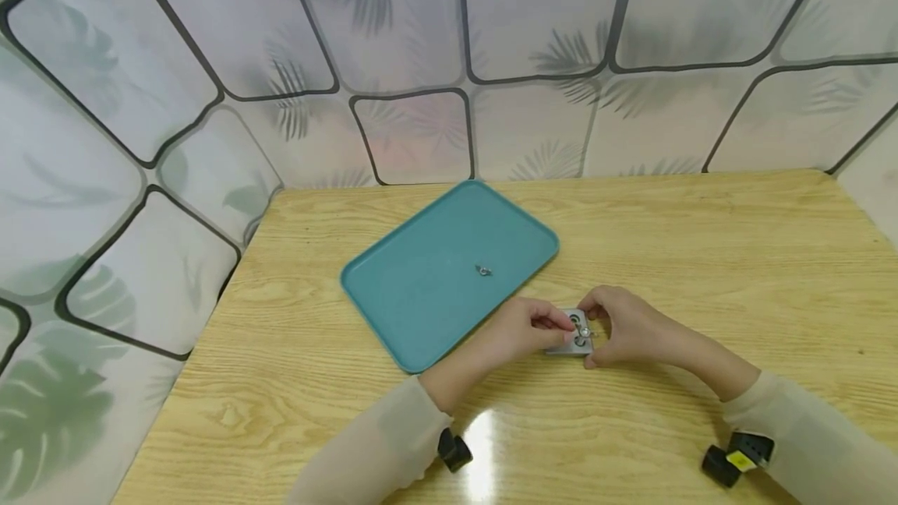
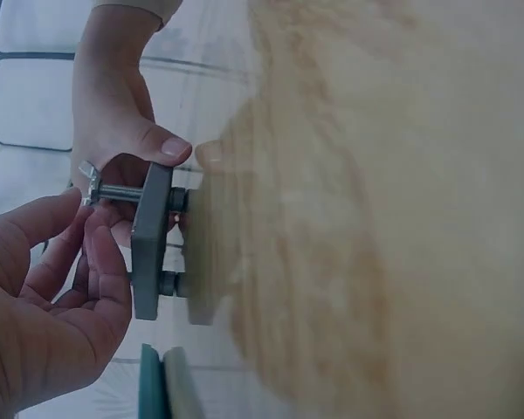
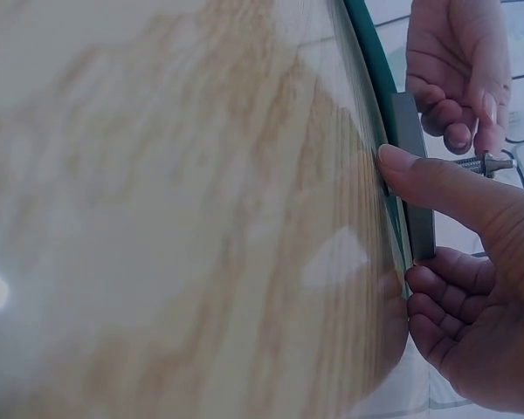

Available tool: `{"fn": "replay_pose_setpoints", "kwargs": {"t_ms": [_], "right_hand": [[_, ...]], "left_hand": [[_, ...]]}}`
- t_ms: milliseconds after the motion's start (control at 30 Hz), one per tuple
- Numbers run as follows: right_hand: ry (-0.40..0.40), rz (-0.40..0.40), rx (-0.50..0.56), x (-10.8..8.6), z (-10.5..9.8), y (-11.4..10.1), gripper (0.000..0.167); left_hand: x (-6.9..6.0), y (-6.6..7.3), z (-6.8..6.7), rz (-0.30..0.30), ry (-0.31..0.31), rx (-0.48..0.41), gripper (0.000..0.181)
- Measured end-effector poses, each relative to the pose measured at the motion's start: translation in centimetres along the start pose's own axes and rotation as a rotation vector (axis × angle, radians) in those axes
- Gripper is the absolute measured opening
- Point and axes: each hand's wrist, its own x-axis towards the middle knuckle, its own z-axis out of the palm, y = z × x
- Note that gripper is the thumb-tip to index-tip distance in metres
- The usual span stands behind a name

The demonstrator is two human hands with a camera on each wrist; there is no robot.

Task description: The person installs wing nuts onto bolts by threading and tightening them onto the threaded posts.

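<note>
A small grey metal plate [image 1: 575, 349] stands raised off the table on short feet, visible from the side in the left wrist view. From it rises a threaded bolt [image 2: 120, 193] carrying a wing nut [image 2: 89, 171] near its end. My left hand [image 1: 519, 327] pinches at this wing nut with thumb and fingertips. My right hand [image 1: 634, 326] grips the plate's right side, thumb on the near edge and fingers on the far edge. Another wing nut [image 1: 483, 270] lies on the teal tray [image 1: 414, 279].
The tray sits slanted on the wooden table [image 1: 701, 240], just left of the plate and beyond my left forearm. Behind the table hangs a patterned curtain [image 1: 533, 123]. Each sleeve cuff has a black wrist device [image 1: 454, 449] on it.
</note>
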Motion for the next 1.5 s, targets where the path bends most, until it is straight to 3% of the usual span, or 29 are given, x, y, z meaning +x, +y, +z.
{"fn": "replay_pose_setpoints", "kwargs": {"t_ms": [267,600,933,1167,1367,1500], "right_hand": [[-0.001,0.011,0.002,0.0,0.0,0.0,0.063],[0.002,0.004,0.011,0.0,0.0,0.2,0.061],[0.002,0.008,-0.005,0.1,0.1,0.3,0.063],[-0.003,0.009,0.002,0.2,0.0,0.2,0.063],[-0.001,0.003,0.007,0.2,0.0,0.1,0.061],[0.002,0.003,0.004,0.1,0.0,0.2,0.062]], "left_hand": [[0.1,-0.6,0.4,0.046,-0.046,-0.068,0.025],[0.0,-0.2,1.3,-0.008,0.075,0.039,0.023],[-0.1,-0.4,1.1,0.013,0.066,0.061,0.019],[0.2,-0.6,0.7,0.019,0.123,0.059,0.014],[0.3,-0.7,0.6,0.075,0.081,0.014,0.008],[0.4,-0.8,0.7,0.083,0.043,-0.02,0.013]]}}
